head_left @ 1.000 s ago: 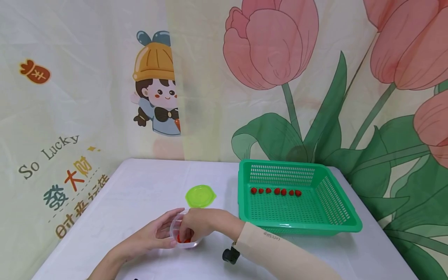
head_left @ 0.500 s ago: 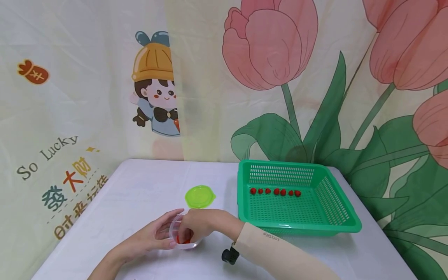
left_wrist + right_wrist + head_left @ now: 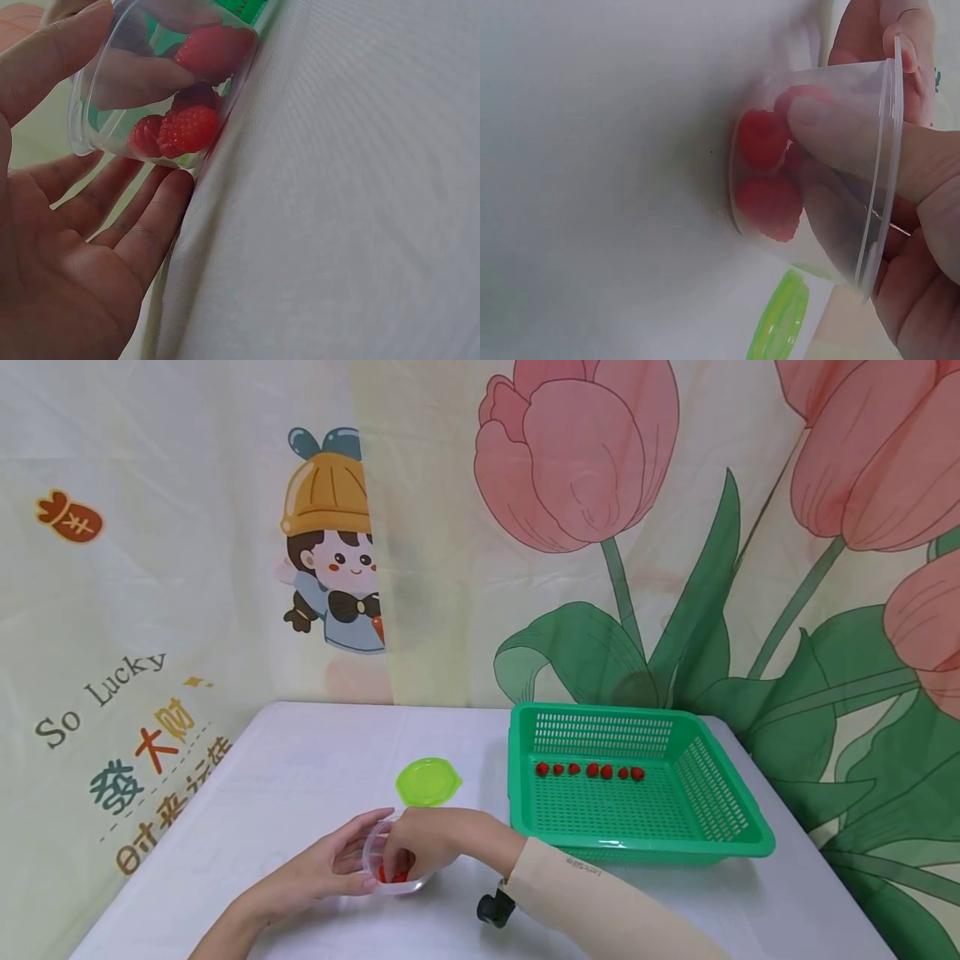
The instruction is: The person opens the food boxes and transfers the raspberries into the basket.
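A clear plastic tub stands on the white table with several red raspberries at its bottom. My left hand holds it from the left side, thumb toward the front and fingers round the back. From the right, my right hand reaches down through the opening. Through the wall in the right wrist view, its thumb and a finger close around a dark raspberry, partly hidden by them. Other raspberries lie against the tub's base. Behind the tub lies a green lid, flat on the table.
To the right stands a green plastic basket with slotted walls. A row of several raspberries lies along its floor near the back. A printed cloth hangs behind the table. A black wrist camera sits under the right wrist.
Both hands stay at the tub, with only slight finger movement of the right hand among the raspberries. The row in the basket is unchanged.
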